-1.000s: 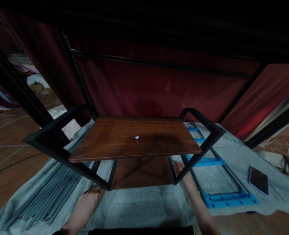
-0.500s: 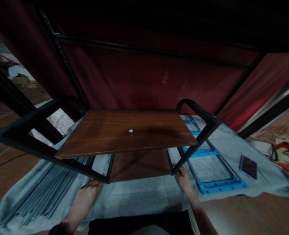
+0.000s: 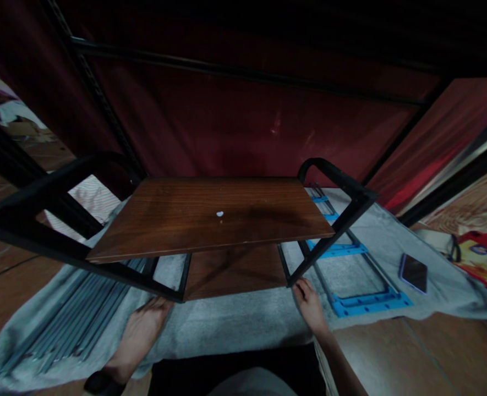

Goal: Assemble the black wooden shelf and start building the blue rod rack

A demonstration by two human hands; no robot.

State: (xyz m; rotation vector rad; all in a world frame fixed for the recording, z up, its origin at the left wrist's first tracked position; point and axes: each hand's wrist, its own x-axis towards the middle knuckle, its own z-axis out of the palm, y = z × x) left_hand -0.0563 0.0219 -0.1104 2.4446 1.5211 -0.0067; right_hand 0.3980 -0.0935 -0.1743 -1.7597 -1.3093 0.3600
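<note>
A small two-tier shelf stands before me, with a brown wood-grain upper board (image 3: pixel 218 217), a lower board (image 3: pixel 235 269) and a black metal side frame (image 3: pixel 353 206) at each end. My left hand (image 3: pixel 144 324) is closed at the frame's near lower left corner, its fingertips partly hidden. At the near lower right corner, my right hand (image 3: pixel 308 304) has its fingers curled against the black metal. A small white spot (image 3: pixel 219 214) shows on the upper board.
Several grey metal tubes (image 3: pixel 82 308) lie left on a grey cloth (image 3: pixel 235 324). Blue-and-grey frames (image 3: pixel 369 302) and a phone (image 3: pixel 414 273) rest on the right. A dark red curtain (image 3: pixel 247 132) with black bars rises behind; a red-and-yellow packet (image 3: pixel 485 256) lies far right.
My view has tilted slightly, so most things sit a little higher in the picture. Both hands stay at the same lower corners of the shelf.
</note>
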